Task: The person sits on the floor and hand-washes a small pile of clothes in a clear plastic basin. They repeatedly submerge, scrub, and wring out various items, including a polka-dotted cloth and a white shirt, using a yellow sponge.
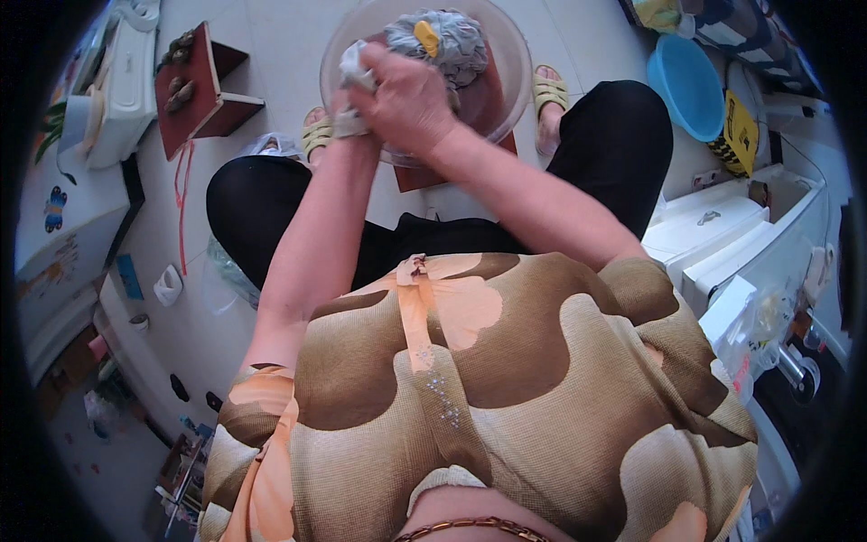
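Note:
My right hand [410, 91] is closed over a small wet whitish-grey cloth [357, 66], above the left side of a translucent plastic basin [511, 47]. Pressed against it from the left is my left hand [340, 101], gripping the same cloth, part of which wraps near the wrist. Much of my left hand is hidden behind the cloth and my right hand. A bunched grey cloth [467, 57] lies in the basin, and on top of it rests a yellow bar of soap [426, 38].
The basin stands over a red board [416, 179] between my sandalled feet. At left is a red wooden stool [183, 112] with brown lumps on it. A blue plastic basin [687, 88] and a yellow-black box [738, 135] stand at right, near a white appliance [711, 220].

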`<state>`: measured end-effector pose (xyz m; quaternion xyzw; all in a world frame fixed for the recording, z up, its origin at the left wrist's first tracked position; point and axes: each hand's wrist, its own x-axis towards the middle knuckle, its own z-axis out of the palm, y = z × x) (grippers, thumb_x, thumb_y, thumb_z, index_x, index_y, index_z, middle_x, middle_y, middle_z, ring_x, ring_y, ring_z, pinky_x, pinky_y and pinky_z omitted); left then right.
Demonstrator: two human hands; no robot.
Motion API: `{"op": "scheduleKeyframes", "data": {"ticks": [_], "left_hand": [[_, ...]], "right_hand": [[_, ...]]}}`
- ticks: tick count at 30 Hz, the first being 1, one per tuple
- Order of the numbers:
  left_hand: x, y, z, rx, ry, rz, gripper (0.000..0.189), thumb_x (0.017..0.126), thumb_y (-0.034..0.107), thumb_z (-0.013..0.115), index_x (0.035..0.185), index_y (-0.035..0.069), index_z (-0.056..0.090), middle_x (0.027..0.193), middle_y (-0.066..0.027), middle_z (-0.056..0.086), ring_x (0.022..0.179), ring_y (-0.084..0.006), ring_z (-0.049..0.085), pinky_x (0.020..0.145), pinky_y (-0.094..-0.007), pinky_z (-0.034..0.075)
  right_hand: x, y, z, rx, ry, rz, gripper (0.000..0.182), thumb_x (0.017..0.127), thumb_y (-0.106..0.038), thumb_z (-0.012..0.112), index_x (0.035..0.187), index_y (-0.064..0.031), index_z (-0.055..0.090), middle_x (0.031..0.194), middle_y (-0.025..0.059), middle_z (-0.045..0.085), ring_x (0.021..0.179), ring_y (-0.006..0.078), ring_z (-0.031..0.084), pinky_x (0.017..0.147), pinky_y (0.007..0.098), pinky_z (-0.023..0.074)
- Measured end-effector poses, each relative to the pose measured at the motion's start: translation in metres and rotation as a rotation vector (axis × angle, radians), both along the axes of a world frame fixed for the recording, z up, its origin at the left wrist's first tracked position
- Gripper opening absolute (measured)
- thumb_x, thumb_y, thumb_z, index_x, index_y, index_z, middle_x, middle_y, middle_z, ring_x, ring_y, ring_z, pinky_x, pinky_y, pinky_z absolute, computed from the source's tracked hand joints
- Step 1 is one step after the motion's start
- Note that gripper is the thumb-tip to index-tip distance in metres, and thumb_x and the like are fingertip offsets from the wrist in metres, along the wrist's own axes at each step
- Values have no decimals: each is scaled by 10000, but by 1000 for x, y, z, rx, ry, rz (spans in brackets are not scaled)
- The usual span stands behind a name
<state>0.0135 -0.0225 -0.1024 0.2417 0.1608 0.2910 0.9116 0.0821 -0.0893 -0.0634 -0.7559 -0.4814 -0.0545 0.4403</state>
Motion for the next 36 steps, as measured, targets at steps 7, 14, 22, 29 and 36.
{"op": "scheduleKeyframes", "data": {"ticks": [7,14,22,29,36], "left_hand": [[10,-10,41,183,550,22,369,953,367,431,1111,62,566,1091,-84,618,1004,-222,593,875,-373,481],[-5,41,59,-68,354,149,462,972,415,309,1164,60,536,1160,-128,580,1084,-307,541,992,-491,389],[-17,58,61,-49,301,236,462,971,438,288,1164,85,516,1159,-112,571,1076,-314,534,980,-511,384],[-26,55,54,-103,413,334,454,961,398,280,1130,74,548,1148,-133,582,1068,-335,539,972,-521,381],[-32,50,1,162,568,127,361,890,338,553,1035,8,557,974,-71,621,883,-200,614,777,-357,503]], "right_hand": [[57,-9,-43,-110,433,-85,352,814,-410,583,989,-107,623,836,155,663,790,292,661,699,424,528],[63,-39,2,-363,1376,532,496,794,-401,676,1134,-57,569,907,50,640,786,102,597,704,249,489],[75,-61,-22,-739,1050,386,250,724,-239,662,899,-61,663,855,26,643,821,123,576,741,281,456],[80,-70,-4,-295,1325,369,378,698,-134,545,1055,-41,624,943,68,602,787,150,569,673,283,478],[76,-71,18,1,1517,590,520,739,8,467,1254,-28,525,1054,98,580,901,151,584,830,274,490]]}}
